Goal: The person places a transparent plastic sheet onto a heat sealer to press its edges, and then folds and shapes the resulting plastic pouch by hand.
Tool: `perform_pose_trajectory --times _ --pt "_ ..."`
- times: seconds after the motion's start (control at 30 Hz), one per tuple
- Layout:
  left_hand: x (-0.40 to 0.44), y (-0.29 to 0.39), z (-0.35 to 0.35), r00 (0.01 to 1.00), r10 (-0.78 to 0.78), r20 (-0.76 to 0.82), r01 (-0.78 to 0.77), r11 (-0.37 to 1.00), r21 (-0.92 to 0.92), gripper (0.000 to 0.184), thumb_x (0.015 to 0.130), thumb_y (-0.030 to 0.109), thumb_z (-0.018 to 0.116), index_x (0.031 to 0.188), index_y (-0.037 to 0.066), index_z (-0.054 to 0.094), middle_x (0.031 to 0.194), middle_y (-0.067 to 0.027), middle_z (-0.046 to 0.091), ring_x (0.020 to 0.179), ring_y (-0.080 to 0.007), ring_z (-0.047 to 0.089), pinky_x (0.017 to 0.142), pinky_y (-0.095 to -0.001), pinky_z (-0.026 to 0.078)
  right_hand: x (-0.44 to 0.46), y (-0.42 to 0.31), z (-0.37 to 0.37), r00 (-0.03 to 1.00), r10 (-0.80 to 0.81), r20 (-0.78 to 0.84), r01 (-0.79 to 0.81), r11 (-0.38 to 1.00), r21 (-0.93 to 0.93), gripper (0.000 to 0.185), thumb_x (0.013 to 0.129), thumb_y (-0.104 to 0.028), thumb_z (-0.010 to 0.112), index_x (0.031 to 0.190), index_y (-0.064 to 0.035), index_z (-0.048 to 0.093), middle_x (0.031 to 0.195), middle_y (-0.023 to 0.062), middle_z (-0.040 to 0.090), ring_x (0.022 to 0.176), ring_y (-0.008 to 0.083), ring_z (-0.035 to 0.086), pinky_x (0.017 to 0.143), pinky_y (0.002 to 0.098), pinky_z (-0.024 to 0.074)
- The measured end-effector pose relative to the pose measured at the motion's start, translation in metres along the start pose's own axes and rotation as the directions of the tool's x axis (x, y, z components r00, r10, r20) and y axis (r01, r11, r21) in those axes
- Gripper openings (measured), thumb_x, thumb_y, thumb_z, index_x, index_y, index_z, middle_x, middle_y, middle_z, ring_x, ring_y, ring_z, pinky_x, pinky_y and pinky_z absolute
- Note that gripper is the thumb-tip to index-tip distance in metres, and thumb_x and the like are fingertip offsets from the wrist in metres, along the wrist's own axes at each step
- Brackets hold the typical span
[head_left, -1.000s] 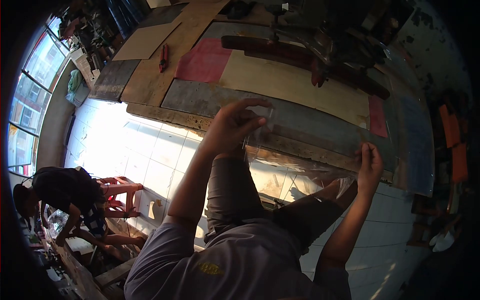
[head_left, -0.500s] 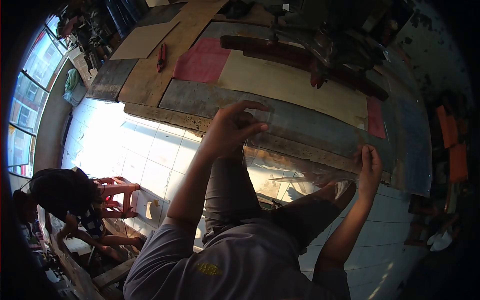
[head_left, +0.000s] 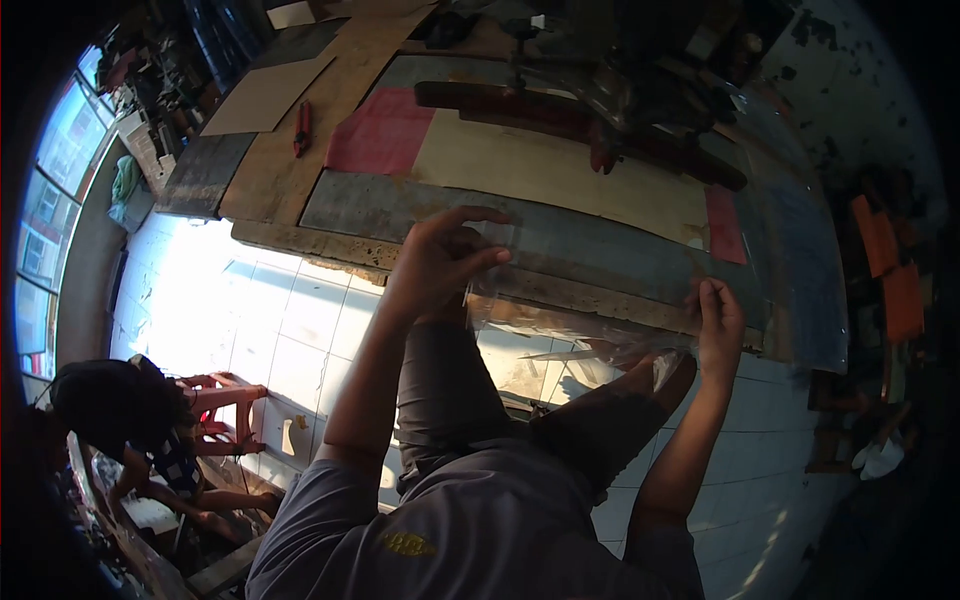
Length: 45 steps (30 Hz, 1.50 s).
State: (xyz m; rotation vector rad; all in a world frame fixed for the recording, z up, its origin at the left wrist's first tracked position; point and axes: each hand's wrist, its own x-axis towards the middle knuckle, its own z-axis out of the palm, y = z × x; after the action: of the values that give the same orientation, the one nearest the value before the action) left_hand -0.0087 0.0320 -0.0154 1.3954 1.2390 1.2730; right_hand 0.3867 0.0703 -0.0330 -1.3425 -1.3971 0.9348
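You have the clear plastic (head_left: pixel 610 347) spread at frame centre, not set down, your right hand (head_left: pixel 720 320) pinching its edge, your left hand's (head_left: pixel 437 255) thumb and forefinger apart, hold unclear.

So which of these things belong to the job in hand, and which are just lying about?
Seemingly in use:
clear plastic film
left hand and right hand, both at the film
possibly the cream sheet

Apparently just lying about:
red tool
brown board
red stool
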Motion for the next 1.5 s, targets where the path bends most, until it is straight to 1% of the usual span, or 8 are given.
perform_pose_trajectory --times 0.2,0.3,0.4,0.43,0.6,0.77,1.07,1.5 --pt "-0.012 -0.005 -0.013 0.999 0.050 0.000 -0.049 0.972 0.229 0.041 0.085 0.002 0.086 0.122 0.003 0.070 0.079 -0.0044 0.075 0.076 -0.0061 0.071 0.066 -0.0225 0.053 -0.044 -0.012 -0.005 0.997 0.046 0.069 -0.045 0.999 -0.026 0.020 0.109 -0.017 0.061 0.117 -0.0005 0.068 0.090 0.0022 0.069 0.081 0.0091 0.066 0.073 0.0264 0.0544" --pt "-0.028 0.003 -0.011 0.987 0.150 0.049 -0.156 0.978 0.139 0.036 0.082 0.001 0.088 0.115 0.002 0.073 0.085 -0.0068 0.077 0.071 -0.0084 0.072 0.060 -0.0225 0.053 -0.068 -0.009 -0.018 0.968 -0.120 0.220 0.147 0.983 -0.111 0.020 0.104 -0.011 0.066 0.121 -0.0011 0.068 0.095 0.0072 0.071 0.075 0.0115 0.067 0.069 0.0266 0.0545" --pt "-0.042 0.036 -0.004 0.906 0.378 0.188 -0.419 0.862 0.286 0.024 0.080 0.001 0.089 0.101 0.003 0.077 0.090 -0.0074 0.079 0.069 -0.0107 0.073 0.055 -0.0245 0.054 -0.081 -0.036 -0.022 0.935 -0.244 0.258 0.322 0.889 -0.325 0.036 0.094 -0.020 0.077 0.125 -0.0022 0.068 0.107 0.0091 0.072 0.088 0.0186 0.070 0.080 0.0326 0.0553" --pt "-0.046 0.041 0.006 0.911 0.376 0.171 -0.403 0.900 0.168 0.020 0.080 0.005 0.089 0.097 0.005 0.079 0.087 -0.0073 0.078 0.065 -0.0116 0.072 0.054 -0.0261 0.053 -0.084 -0.042 -0.021 0.915 -0.298 0.271 0.393 0.805 -0.444 0.052 0.087 -0.030 0.082 0.130 -0.0049 0.068 0.124 0.0097 0.070 0.114 0.0257 0.066 0.098 0.0405 0.0502" --pt "-0.051 0.068 0.044 0.748 0.449 0.489 -0.623 0.728 0.285 0.028 0.084 0.015 0.086 0.111 0.009 0.080 0.068 -0.0060 0.069 0.052 -0.0177 0.063 0.050 -0.0318 0.049 -0.093 -0.079 0.035 0.769 -0.489 0.413 0.565 0.821 -0.081 0.060 0.090 -0.045 0.080 0.134 -0.0078 0.067 0.137 0.0117 0.065 0.136 0.0289 0.056 0.112 0.0463 0.0414" --pt "-0.053 0.074 0.054 0.749 0.358 0.558 -0.612 0.696 0.375 0.030 0.088 0.018 0.081 0.117 0.010 0.078 0.065 -0.0042 0.068 0.052 -0.0185 0.064 0.050 -0.0359 0.049 -0.090 -0.068 0.056 0.734 -0.481 0.478 0.575 0.816 -0.062 0.018 0.097 -0.020 0.075 0.109 -0.0059 0.071 0.102 0.0084 0.070 0.099 0.0280 0.066 0.091 0.0412 0.0506" --pt "-0.062 0.067 0.064 0.812 0.314 0.493 -0.526 0.760 0.382 0.025 0.088 0.021 0.083 0.111 0.011 0.078 0.070 -0.0069 0.072 0.057 -0.0224 0.070 0.052 -0.0363 0.053 -0.103 -0.058 0.062 0.762 -0.520 0.385 0.562 0.827 0.007 0.011 0.093 -0.008 0.077 0.102 -0.0036 0.072 0.092 0.0073 0.070 0.084 0.0237 0.066 0.075 0.0368 0.0503" --pt "-0.070 0.048 0.072 0.856 0.237 0.460 -0.434 0.814 0.387 0.029 0.093 0.008 0.076 0.122 0.009 0.072 0.084 -0.0113 0.077 0.072 -0.0261 0.076 0.061 -0.0357 0.058 -0.108 -0.050 0.064 0.823 -0.428 0.373 0.452 0.892 0.027 0.013 0.098 -0.012 0.072 0.105 -0.0025 0.071 0.091 0.0094 0.068 0.084 0.0267 0.068 0.075 0.0397 0.0530"
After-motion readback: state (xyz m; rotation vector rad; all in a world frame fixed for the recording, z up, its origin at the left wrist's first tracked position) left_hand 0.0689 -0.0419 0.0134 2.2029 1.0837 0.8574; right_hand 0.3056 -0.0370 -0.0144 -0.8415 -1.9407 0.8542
